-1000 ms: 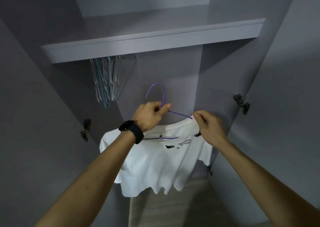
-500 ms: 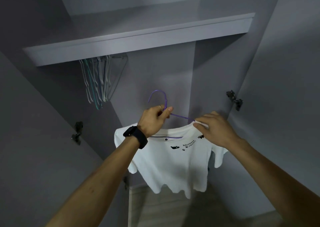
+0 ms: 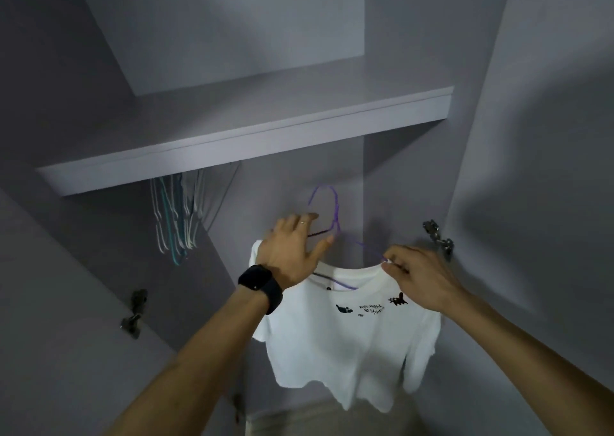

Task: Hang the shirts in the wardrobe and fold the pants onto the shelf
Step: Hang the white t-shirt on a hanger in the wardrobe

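Head view: a white T-shirt with small black prints is seen on a thin purple wire hanger. It is held up inside the grey wardrobe, under the long grey shelf. The shirt's shoulder and the hanger arm under it are pinched together by the right hand. The left hand is open, with its fingers spread beside the hanger's neck. A black wristwatch is worn on that arm. Whether the thumb touches the wire cannot be told, as that part is blurred.

The step in hand is judged to be getting the hook over the rail. The rail itself is hidden behind the shelf's front edge. A bunch of bare wire hangers is hung from under there on the left, so the rail is judged to be just above the hook.

For this to be done well, the hanger's neck should first be gripped by the left hand, so the hanger is not tipped by the shirt's weight. The hook should be lifted above the rail, turned to face it, and let down onto it. The shoulder should be kept pinched until the hook is felt to sit. A spot to the right of the bare hangers should be picked, so nothing gets tangled. Last, the shoulder should be pulled flat, so the shirt cannot slide off.
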Motion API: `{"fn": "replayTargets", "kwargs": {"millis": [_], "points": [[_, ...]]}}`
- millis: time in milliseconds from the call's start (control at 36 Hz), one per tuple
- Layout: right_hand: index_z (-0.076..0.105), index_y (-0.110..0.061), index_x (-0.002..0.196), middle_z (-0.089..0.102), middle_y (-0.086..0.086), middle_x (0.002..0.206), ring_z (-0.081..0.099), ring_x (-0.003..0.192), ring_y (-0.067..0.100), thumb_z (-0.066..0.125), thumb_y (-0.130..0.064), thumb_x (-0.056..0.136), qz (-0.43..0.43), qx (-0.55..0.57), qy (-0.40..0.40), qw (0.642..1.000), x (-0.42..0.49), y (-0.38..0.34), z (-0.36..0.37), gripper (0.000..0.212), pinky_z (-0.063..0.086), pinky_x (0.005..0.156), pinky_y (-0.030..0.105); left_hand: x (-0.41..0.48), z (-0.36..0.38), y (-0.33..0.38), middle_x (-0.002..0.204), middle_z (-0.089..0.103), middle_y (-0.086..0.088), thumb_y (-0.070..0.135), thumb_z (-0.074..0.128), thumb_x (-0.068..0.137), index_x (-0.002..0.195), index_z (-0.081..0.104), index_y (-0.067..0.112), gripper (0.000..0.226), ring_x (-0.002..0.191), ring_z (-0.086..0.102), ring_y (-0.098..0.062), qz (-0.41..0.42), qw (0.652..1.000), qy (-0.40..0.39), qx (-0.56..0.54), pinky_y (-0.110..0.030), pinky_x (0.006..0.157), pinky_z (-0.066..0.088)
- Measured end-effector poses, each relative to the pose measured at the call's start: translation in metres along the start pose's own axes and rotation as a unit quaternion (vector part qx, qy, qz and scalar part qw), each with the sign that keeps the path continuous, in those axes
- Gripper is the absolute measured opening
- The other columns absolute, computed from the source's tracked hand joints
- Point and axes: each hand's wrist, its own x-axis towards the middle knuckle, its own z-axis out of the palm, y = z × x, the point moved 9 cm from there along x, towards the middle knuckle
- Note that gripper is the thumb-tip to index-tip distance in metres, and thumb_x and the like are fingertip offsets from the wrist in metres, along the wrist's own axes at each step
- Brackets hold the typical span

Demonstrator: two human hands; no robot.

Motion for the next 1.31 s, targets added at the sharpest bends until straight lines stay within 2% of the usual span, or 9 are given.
{"fn": "replayTargets", "kwargs": {"millis": [56, 167, 306, 444, 528, 722, 806, 917, 1306], "points": [[0.061, -0.017, 0.090, 0.060, -0.007, 0.076, 0.059, 0.079, 0.023, 0.061, -0.028, 0.098, 0.016, -0.023, 0.008, 1.000, 0.015, 0.002, -0.012, 0.013, 0.028, 0.063, 0.032, 0.007, -0.030, 0.006, 0.142, 0.049, -0.004, 0.057, 0.047, 0.098, 0.146, 0.046, 0.022, 0.059, 0.129, 0.046, -0.027, 0.031, 0.995, 0.078, 0.058, -0.041, 0.103, 0.038], [0.065, -0.019, 0.098, 0.071, -0.004, 0.090, 0.064, 0.092, 0.025, 0.060, -0.030, 0.099, 0.042, -0.051, -0.010, 0.998, 0.042, 0.007, -0.019, 0.012, 0.027, 0.065, 0.031, 0.021, -0.080, 0.027, 0.156, 0.038, -0.013, 0.043, 0.057, 0.096, 0.147, 0.046, 0.012, 0.061, 0.140, 0.040, -0.035, 0.090, 0.965, 0.215, 0.122, -0.052, 0.112, 0.032], [0.065, -0.021, 0.102, 0.073, 0.001, 0.104, 0.064, 0.104, 0.028, 0.056, -0.032, 0.101, 0.073, -0.088, -0.028, 0.993, 0.074, 0.022, -0.019, 0.015, 0.028, 0.066, 0.028, 0.061, -0.094, 0.040, 0.168, 0.007, -0.009, 0.046, 0.046, 0.097, 0.161, 0.016, 0.021, 0.075, 0.155, 0.007, -0.029, 0.075, 0.954, 0.235, 0.171, -0.058, 0.122, 0.005], [0.065, -0.019, 0.103, 0.072, 0.004, 0.110, 0.064, 0.105, 0.030, 0.053, -0.032, 0.101, 0.107, -0.105, -0.013, 0.989, 0.103, 0.048, -0.014, 0.017, 0.028, 0.066, 0.027, 0.099, -0.065, 0.025, 0.167, -0.015, -0.002, 0.047, 0.031, 0.103, 0.160, -0.008, 0.031, 0.071, 0.154, -0.012, -0.023, 0.018, 0.957, 0.221, 0.188, -0.058, 0.122, -0.002], [0.064, -0.019, 0.102, 0.072, 0.004, 0.111, 0.064, 0.105, 0.029, 0.053, -0.031, 0.101, 0.128, -0.093, 0.002, 0.987, 0.119, 0.065, -0.008, 0.016, 0.028, 0.066, 0.027, 0.111, -0.046, 0.014, 0.164, -0.025, 0.000, 0.048, 0.025, 0.105, 0.159, -0.012, 0.033, 0.068, 0.152, -0.021, -0.022, 0.003, 0.951, 0.240, 0.193, -0.059, 0.122, -0.004], [0.066, -0.010, 0.092, 0.072, 0.011, 0.099, 0.064, 0.100, 0.035, 0.063, -0.023, 0.097, 0.164, 0.017, 0.057, 0.985, 0.156, 0.102, 0.014, 0.014, 0.035, 0.070, 0.027, 0.130, -0.037, 0.011, 0.166, -0.018, 0.000, 0.051, 0.026, 0.103, 0.161, -0.002, 0.031, 0.067, 0.154, -0.013, -0.023, 0.037, 0.915, 0.356, 0.185, -0.063, 0.120, -0.003], [0.068, -0.007, 0.092, 0.072, 0.016, 0.102, 0.063, 0.101, 0.037, 0.067, -0.019, 0.094, 0.177, 0.051, 0.086, 0.979, 0.172, 0.117, 0.028, 0.012, 0.036, 0.073, 0.028, 0.137, -0.036, 0.010, 0.168, -0.010, -0.001, 0.052, 0.028, 0.103, 0.161, 0.002, 0.031, 0.067, 0.155, -0.007, -0.024, 0.044, 0.899, 0.391, 0.192, -0.064, 0.120, -0.003], [0.068, -0.009, 0.099, 0.071, 0.019, 0.108, 0.063, 0.106, 0.040, 0.064, -0.023, 0.096, 0.182, 0.041, 0.095, 0.978, 0.193, 0.125, 0.044, 0.015, 0.047, 0.088, 0.036, 0.137, -0.036, 0.007, 0.169, 0.001, -0.006, 0.051, 0.030, 0.103, 0.161, 0.007, 0.029, 0.065, 0.155, 0.000, -0.027, 0.051, 0.878, 0.431, 0.202, -0.065, 0.119, -0.002], [0.063, -0.007, 0.117, 0.066, 0.020, 0.122, 0.058, 0.116, 0.041, 0.053, -0.025, 0.100, 0.184, 0.040, 0.236, 0.953, 0.244, 0.111, -0.002, 0.026, 0.045, 0.092, 0.039, 0.141, -0.029, 0.004, 0.168, 0.007, -0.010, 0.051, 0.031, 0.101, 0.161, 0.010, 0.029, 0.067, 0.155, 0.006, -0.032, 0.048, 0.844, 0.491, 0.209, -0.068, 0.116, -0.002]]}}
